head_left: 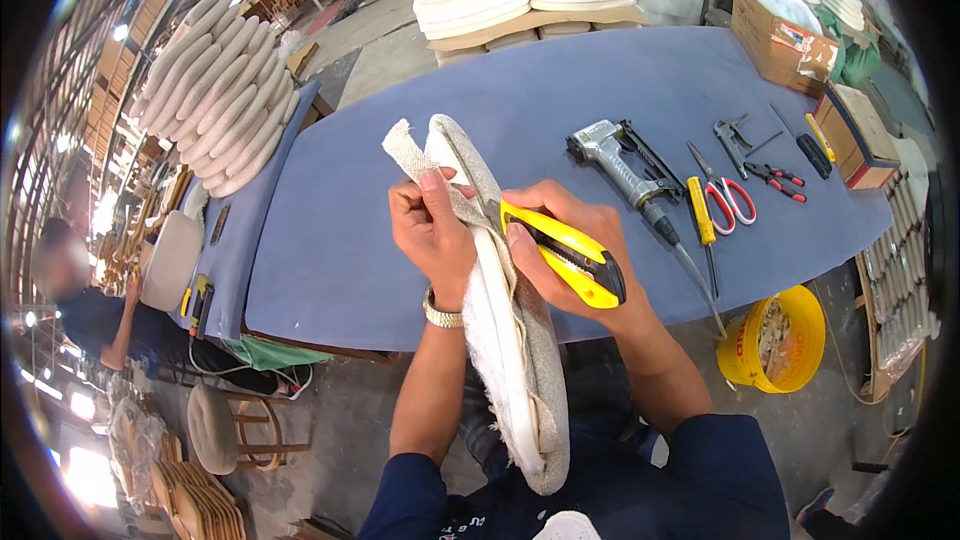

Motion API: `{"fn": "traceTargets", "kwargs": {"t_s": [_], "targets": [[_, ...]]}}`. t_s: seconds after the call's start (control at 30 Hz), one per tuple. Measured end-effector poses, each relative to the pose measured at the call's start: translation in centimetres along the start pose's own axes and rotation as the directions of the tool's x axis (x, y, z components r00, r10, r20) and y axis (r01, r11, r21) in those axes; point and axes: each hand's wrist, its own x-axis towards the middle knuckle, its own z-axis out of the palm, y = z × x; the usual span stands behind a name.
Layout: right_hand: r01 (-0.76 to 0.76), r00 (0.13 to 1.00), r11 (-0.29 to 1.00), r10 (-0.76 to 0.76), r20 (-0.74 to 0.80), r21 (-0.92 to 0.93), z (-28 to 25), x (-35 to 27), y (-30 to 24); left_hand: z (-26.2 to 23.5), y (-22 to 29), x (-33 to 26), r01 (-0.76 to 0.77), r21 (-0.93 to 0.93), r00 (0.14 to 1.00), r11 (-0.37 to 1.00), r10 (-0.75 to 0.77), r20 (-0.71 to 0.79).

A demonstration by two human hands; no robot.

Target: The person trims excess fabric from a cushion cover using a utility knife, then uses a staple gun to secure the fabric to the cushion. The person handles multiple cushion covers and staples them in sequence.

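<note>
A padded seat cushion (545,380) in grey-beige fabric stands on its edge between my arms, its underside with white padding turned left. My left hand (435,235) pinches a loose strip of the fabric (405,148) that sticks up past the cushion's far end. In my right hand (575,240) is a yellow and black utility knife (570,260), its tip end against the fabric edge near my left fingers. The blade itself is mostly hidden at the cloth.
On the blue table (350,230) to the right lie a staple gun (625,165), a screwdriver (702,215), red-handled scissors (728,195) and pliers (778,180). A yellow bucket (735,345) stands below the right edge. Cushions (215,90) are stacked left, near another person (100,310).
</note>
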Motion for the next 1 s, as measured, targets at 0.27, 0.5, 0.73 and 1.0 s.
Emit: {"fn": "traceTargets", "kwargs": {"t_s": [0.27,0.5,0.73,1.0], "targets": [[-0.038,0.999,0.999,0.039,0.023,-0.032,-0.1,-0.7,-0.7,-1.0,-1.3,0.9,0.163,0.015,0.986,0.987,-0.162,-0.031],[-0.048,0.998,0.997,0.05,0.029,-0.066,0.4,-1.3,-1.3,-0.7,-1.4,0.6,0.172,0.063,0.983,0.983,-0.167,-0.078],[-0.135,0.986,0.988,0.141,0.084,-0.077,-0.6,-3.1,-3.5,-0.6,-1.6,0.7,0.165,0.082,0.977,0.983,-0.151,-0.151],[-0.191,0.98,0.981,0.192,0.056,-0.025,-1.9,-5.3,-5.8,0.5,0.8,0.4,0.083,0.051,0.992,0.995,-0.078,-0.1]]}}
